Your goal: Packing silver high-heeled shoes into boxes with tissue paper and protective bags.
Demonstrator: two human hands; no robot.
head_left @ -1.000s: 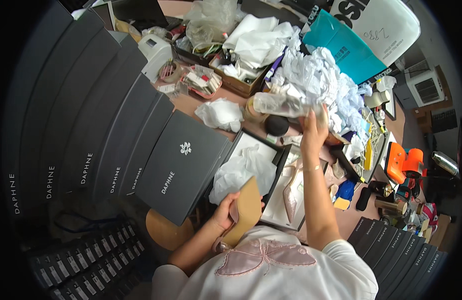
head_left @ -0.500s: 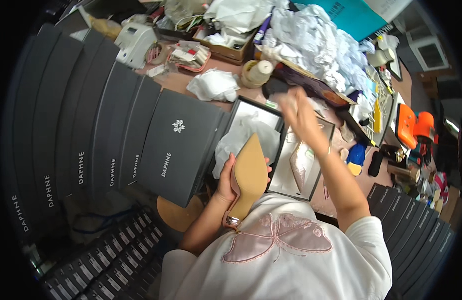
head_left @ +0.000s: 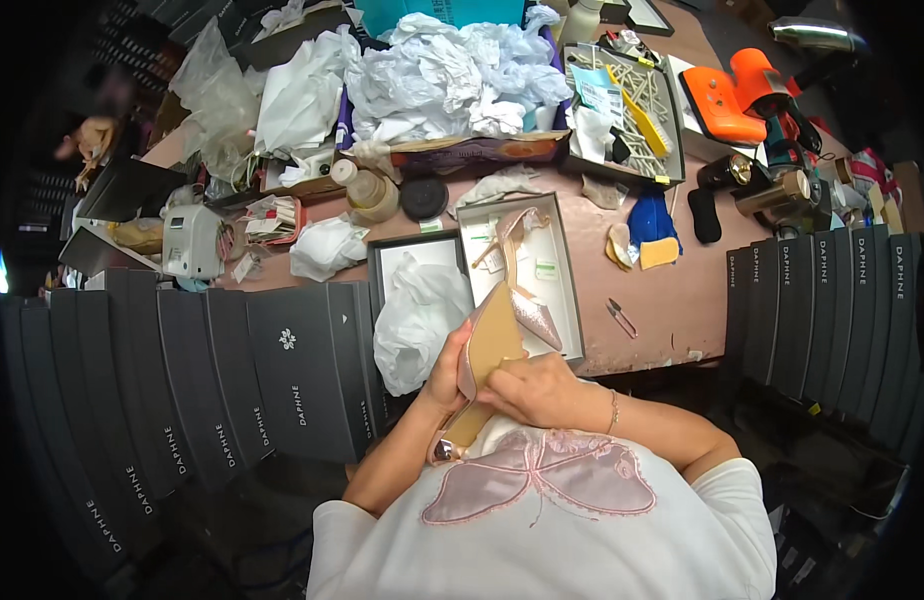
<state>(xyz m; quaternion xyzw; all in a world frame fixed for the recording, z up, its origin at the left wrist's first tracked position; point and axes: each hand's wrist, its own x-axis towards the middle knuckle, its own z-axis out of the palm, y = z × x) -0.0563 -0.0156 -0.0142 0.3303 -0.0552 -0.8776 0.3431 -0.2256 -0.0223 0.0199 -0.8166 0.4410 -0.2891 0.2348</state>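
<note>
A pointed high-heeled shoe [head_left: 490, 338] is held sole up in front of my chest, its tan sole facing me and its shiny block heel nearest my shirt. My left hand [head_left: 446, 374] is wrapped round its left side. My right hand [head_left: 538, 388] is closed, its curled fingers pressed against the middle of the sole; whatever they pinch, if anything, is hidden. Just beyond, a glittery pink slingback shoe [head_left: 534, 318] lies in an open shoe box [head_left: 572, 300]. Crumpled white tissue paper [head_left: 414, 325] fills a dark-rimmed box part [head_left: 376, 256] to its left.
Dark shoe boxes [head_left: 312, 370] stand in a row at left, with more boxes [head_left: 802, 300] at right. Small scissors [head_left: 622, 318], sponges [head_left: 658, 252] and a lidded bottle [head_left: 370, 192] lie about the pink tabletop [head_left: 672, 310]. Behind are a tissue-filled carton [head_left: 462, 150] and an orange device [head_left: 724, 104].
My right hand has come down from above the boxes onto the shoe's sole. My left hand keeps hold of the shoe. The view has turned, so the table now appears squarer to me.
</note>
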